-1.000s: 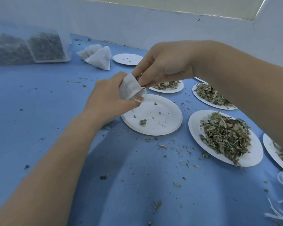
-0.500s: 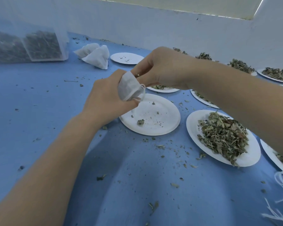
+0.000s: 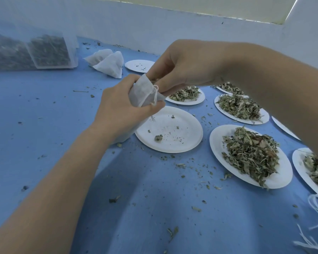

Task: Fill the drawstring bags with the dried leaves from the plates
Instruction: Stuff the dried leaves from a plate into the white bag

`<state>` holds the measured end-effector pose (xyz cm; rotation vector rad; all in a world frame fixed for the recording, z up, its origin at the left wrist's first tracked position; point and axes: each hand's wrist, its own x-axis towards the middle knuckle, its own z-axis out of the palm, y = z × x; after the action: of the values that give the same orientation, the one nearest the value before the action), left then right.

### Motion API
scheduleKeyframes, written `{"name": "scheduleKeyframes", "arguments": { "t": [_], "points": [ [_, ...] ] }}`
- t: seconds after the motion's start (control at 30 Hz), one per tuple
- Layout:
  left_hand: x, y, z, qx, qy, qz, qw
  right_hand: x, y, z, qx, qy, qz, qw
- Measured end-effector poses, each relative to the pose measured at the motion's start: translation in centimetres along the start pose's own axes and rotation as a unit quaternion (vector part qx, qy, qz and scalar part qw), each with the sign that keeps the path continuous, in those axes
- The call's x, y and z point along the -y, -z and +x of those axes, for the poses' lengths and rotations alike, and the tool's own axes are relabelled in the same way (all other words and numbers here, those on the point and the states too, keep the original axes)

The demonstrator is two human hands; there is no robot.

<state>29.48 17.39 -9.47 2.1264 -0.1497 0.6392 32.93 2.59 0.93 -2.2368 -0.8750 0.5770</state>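
While the left hand grips a white drawstring bag above the near-empty plate, the bag's long axis tilts steeply, its mouth pointing up and away toward the right hand, its lower end hanging down behind the left palm toward the blue table. Right fingers are curled and pinch at the bag's mouth, where the white cord loops just below. A heaped plate of dried leaves sits to the right, well apart from two filled bags farther back.
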Motion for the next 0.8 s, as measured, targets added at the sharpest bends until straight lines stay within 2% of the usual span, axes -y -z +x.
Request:
{"name": "scheduleKeyframes", "arguments": {
  "t": [0.13,0.4,0.57,0.63,0.8],
  "points": [
    [-0.1,0.3,-0.1,0.005,-0.013,-0.005,1.0,-0.2,-0.3,-0.1,-0.057,0.031,-0.034,0.997],
    [0.1,0.3,0.0,0.001,-0.008,0.02,1.0,-0.6,-0.5,-0.4,-0.1,0.054,-0.014,0.993],
    [0.1,-0.3,-0.2,0.006,-0.021,0.019,1.0,-0.7,-2.8,1.0,-0.167,0.05,-0.24,0.955],
    [0.0,-0.5,-0.3,0.014,-0.033,0.034,0.999,-0.8,-3.7,1.4,-0.164,0.034,-0.276,0.946],
    [0.2,0.3,-0.1,0.018,-0.036,0.026,0.999,-1.5,-3.1,0.8,-0.158,0.069,-0.18,0.968]
  ]
}}
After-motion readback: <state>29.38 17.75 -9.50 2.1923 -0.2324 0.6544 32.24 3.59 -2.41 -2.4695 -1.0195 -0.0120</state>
